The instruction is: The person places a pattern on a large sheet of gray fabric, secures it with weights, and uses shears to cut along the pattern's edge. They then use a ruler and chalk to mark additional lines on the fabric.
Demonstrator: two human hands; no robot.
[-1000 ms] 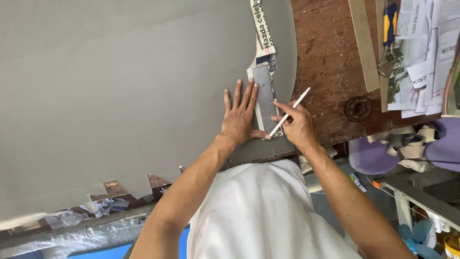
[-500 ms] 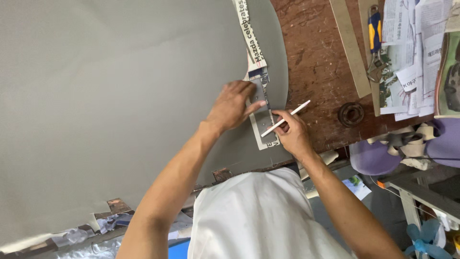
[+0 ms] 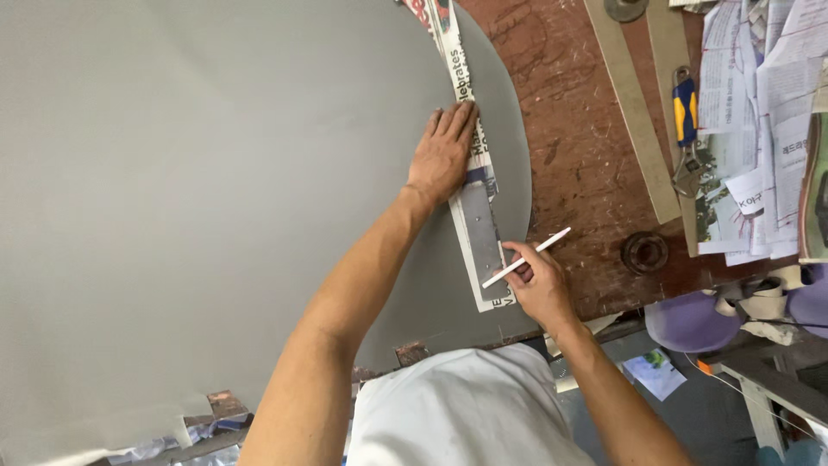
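Newspaper strip (image 3: 470,164), long, narrow and curved, is laid along the rounded edge of a grey sheet (image 3: 216,173) on a worn brown table (image 3: 578,129), pressed flat by the open left hand (image 3: 442,155), while a thin white pencil (image 3: 526,257) is pinched in the right hand (image 3: 539,280).

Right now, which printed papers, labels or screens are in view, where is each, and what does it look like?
Newspaper strip: long curved band on the grey sheet, under the left hand; white with black and red print.
Loose printed papers: heap at the right table edge; white and grey.
No screens visible.
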